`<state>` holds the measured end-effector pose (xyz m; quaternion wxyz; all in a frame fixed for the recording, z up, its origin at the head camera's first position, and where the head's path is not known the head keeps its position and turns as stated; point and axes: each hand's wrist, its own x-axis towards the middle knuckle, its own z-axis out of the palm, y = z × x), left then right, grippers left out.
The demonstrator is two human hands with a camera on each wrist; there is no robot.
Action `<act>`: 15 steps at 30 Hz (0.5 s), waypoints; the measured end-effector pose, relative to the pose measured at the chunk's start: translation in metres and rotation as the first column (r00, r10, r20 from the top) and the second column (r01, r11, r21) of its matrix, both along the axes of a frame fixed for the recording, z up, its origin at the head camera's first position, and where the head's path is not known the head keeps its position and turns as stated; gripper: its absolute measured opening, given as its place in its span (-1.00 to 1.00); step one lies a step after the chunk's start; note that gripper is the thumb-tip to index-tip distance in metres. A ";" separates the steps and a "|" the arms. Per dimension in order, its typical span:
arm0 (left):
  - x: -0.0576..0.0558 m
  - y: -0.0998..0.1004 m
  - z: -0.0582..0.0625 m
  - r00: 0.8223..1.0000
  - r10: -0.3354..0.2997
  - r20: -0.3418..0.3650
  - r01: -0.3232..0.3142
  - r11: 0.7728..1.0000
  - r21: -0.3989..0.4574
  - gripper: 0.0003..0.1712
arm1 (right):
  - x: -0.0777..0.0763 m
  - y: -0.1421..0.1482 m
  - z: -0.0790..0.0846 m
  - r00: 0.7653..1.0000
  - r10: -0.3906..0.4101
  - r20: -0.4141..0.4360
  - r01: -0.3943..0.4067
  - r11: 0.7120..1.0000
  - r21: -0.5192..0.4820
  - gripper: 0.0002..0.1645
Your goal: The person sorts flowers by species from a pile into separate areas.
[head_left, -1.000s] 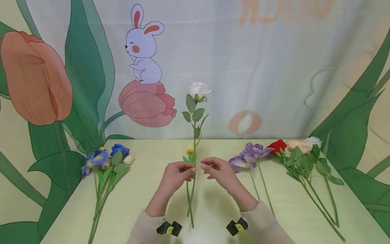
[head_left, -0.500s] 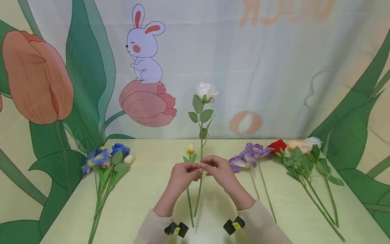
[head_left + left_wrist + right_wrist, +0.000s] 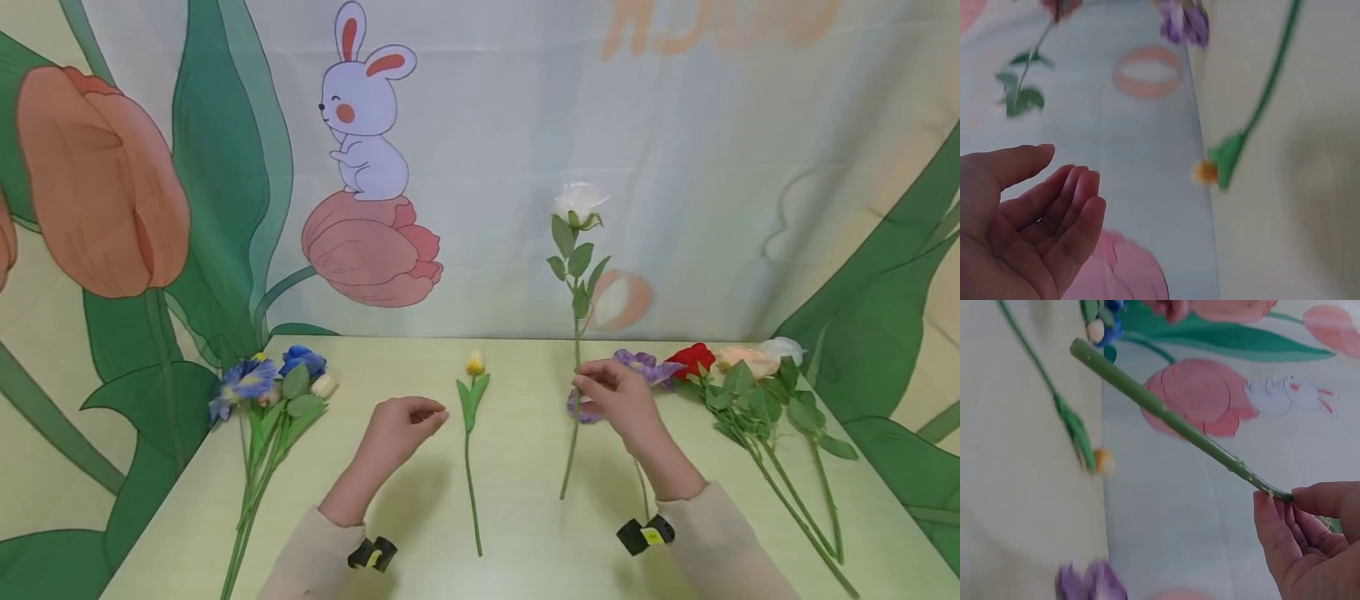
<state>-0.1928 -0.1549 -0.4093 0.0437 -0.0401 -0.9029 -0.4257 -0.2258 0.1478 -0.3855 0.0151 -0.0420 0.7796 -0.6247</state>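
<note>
A white rose (image 3: 581, 202) on a long green stem stands upright in the air, pinched mid-stem between thumb and fingers of my right hand (image 3: 618, 398). The right wrist view shows the lower part of its stem (image 3: 1172, 419) slanting out from the fingertips. My left hand (image 3: 405, 429) hovers over the table with nothing in it; in the left wrist view its fingers (image 3: 1079, 231) are loosely bent, apart from the thumb. Between the hands a yellow tulip (image 3: 476, 363) with green leaves lies on the table. Purple flowers (image 3: 645, 367) are partly hidden behind my right hand.
On the left of the table (image 3: 360, 358) lies a bunch with blue flowers (image 3: 251, 379) and a white bud (image 3: 324, 385). At the right lie a red rose (image 3: 692, 358), a peach rose (image 3: 747, 362) and a white flower (image 3: 782, 350). A printed curtain (image 3: 487, 100) hangs behind.
The white rose has passed from my left hand to my right, which has carried it rightward. My left hand has let go and drawn back left, away from the tulip.
</note>
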 end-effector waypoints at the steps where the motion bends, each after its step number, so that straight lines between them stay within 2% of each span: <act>1: 0.001 -0.011 0.000 1.000 0.023 0.000 -0.023 0.999 -0.026 -0.75 | 0.000 0.009 0.000 1.000 -0.013 -0.002 0.013 0.999 0.031 -0.62; 7: 0.008 -0.077 0.000 0.995 0.095 0.014 -0.091 0.980 -0.179 -0.66 | 0.007 0.071 -0.005 0.998 -0.069 0.008 0.066 0.977 0.201 -0.55; 10: 0.013 -0.111 -0.004 0.991 0.132 0.020 -0.123 0.961 -0.248 -0.61 | 0.012 0.099 -0.010 0.996 -0.081 0.023 0.071 0.958 0.278 -0.52; 15: 0.024 -0.162 -0.012 0.974 0.222 0.049 -0.195 0.926 -0.323 -0.54 | 0.019 0.141 -0.019 0.997 -0.077 0.024 0.063 0.927 0.370 -0.48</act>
